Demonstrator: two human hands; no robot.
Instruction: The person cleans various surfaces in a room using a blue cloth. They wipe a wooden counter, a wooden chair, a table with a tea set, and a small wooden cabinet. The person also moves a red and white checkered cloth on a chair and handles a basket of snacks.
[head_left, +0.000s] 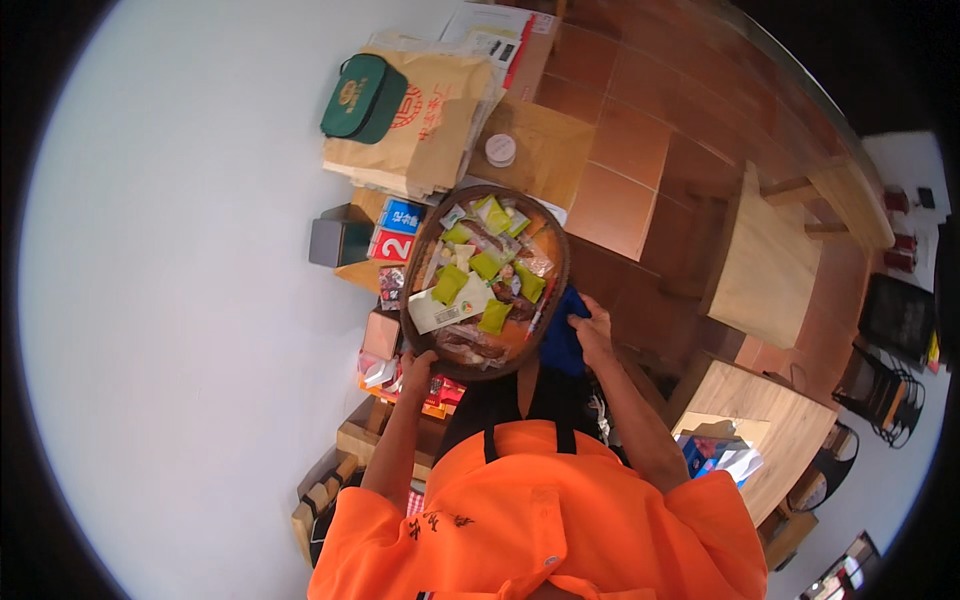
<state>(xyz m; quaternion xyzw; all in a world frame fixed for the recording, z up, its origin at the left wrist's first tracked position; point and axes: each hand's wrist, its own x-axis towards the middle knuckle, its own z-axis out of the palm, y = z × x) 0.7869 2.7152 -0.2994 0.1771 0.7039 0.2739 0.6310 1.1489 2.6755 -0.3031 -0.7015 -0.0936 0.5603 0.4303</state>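
Note:
An oval dark-brown tray [563, 260] is in front of me, filled with several green packets [450, 284], clear wrappers and a white paper card [432, 312]. My left hand [418, 368] is closed on the tray's near-left rim, its fingers partly hidden beneath. Beside the tray's near-right side, my right hand [594, 328] grips a dark blue cloth [562, 342]. Part of that cloth hangs against the tray's edge. Whether the tray rests on the wooden surface or is lifted, I cannot tell.
Brown paper bags [450, 120] with a green case [365, 98] on top lie beyond the tray. A round white tin [500, 150] stands nearby. Boxes [381, 335] line the left by the white wall. A wooden bench [765, 260] and a table [745, 410] stand at right.

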